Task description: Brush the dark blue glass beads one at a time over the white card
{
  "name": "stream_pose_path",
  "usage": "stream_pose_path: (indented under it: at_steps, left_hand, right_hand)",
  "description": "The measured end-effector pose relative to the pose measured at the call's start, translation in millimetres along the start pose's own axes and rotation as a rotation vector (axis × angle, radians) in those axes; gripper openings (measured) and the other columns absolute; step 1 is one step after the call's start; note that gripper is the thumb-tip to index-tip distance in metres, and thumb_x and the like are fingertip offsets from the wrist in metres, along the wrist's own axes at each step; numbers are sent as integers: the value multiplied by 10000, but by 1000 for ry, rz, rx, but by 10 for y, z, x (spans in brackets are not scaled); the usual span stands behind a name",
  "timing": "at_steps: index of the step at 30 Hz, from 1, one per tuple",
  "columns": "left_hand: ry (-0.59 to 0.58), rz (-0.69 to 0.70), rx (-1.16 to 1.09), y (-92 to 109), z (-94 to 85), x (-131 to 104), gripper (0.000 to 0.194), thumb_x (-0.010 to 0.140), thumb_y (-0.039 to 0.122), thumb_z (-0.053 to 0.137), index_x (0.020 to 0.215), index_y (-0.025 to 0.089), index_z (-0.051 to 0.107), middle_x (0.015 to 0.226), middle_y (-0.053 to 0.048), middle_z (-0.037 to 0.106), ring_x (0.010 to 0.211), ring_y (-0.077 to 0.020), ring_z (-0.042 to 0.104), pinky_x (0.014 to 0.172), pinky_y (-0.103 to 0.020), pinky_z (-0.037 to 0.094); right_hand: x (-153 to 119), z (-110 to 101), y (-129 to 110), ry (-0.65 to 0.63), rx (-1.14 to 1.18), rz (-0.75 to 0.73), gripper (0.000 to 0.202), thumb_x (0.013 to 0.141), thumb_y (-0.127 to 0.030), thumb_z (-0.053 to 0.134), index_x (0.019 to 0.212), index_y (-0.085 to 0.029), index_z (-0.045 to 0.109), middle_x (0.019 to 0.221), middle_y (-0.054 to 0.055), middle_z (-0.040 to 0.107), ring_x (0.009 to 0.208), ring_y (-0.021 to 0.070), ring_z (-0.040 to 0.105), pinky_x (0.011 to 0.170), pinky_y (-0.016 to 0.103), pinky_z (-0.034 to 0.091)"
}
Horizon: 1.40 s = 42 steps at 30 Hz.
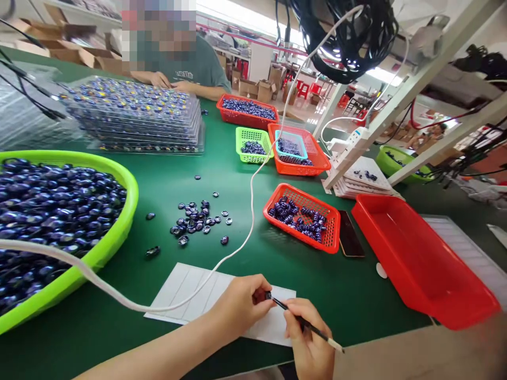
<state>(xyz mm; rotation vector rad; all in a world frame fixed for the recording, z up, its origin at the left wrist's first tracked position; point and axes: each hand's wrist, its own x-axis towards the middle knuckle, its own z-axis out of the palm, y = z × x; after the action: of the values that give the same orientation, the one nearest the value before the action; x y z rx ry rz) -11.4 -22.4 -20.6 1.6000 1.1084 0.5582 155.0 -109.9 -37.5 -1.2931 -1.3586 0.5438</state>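
Note:
My left hand (241, 301) is closed in a pinch on a small dark, shiny piece (268, 295), mostly covered by the fingertips. In my right hand (311, 338) a slim black brush-like stick (312, 328) with a pale rear end is gripped like a pen. Its front tip meets the piece, or comes very near it. Both hands are over a white lined sheet (186, 293) on the green table (222, 174). Beyond the sheet lies a loose cluster of shiny dark oval pieces (194, 216).
A green basket (132, 198) heaped with dark pieces stands left. Right are a red basket (273, 198), a phone (350, 235) and a red tray (412, 248). A white cable (252, 195) crosses the table and sheet. Stacked clear trays (202, 132) stand before a seated person (214, 68).

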Motion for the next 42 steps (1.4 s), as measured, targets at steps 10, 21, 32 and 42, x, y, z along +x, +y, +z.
stream_pose_path:
  at_steps: [10, 21, 32, 42]
  left_hand:
    - [18, 7, 14, 17, -13, 5, 88, 769, 241, 703, 800, 173, 658, 646, 23, 649, 581, -121, 557, 547, -212, 403]
    - [8, 23, 13, 7, -19, -17, 90, 785, 229, 723, 826, 168, 671, 663, 26, 660, 588, -113, 564, 559, -211, 410]
    - [0, -34, -34, 37, -13, -7, 115, 760, 237, 740, 814, 167, 666, 659, 16, 666, 588, -116, 570, 564, -211, 415]
    - [3, -27, -55, 28, -12, -12, 128, 752, 239, 744, 821, 164, 666, 641, 20, 659, 574, -116, 567, 558, -213, 414]
  right_hand:
    - [-105, 23, 50, 164, 73, 116, 73, 905, -249, 685, 960, -210, 713, 991, 95, 742, 533, 118, 642, 496, 251, 589]
    - [-163, -21, 101, 87, 122, 187, 137, 902, -172, 682, 1021, -236, 695, 1075, 76, 737, 547, 107, 637, 545, 276, 600]
    - [-199, 4, 154, 75, 74, 157, 168, 898, -138, 683, 1033, -237, 697, 1075, 61, 747, 552, 91, 622, 525, 241, 583]
    - [-190, 9, 122, 77, 26, 119, 177, 901, -133, 681, 1039, -241, 703, 1063, 51, 750, 541, 85, 624, 529, 233, 590]
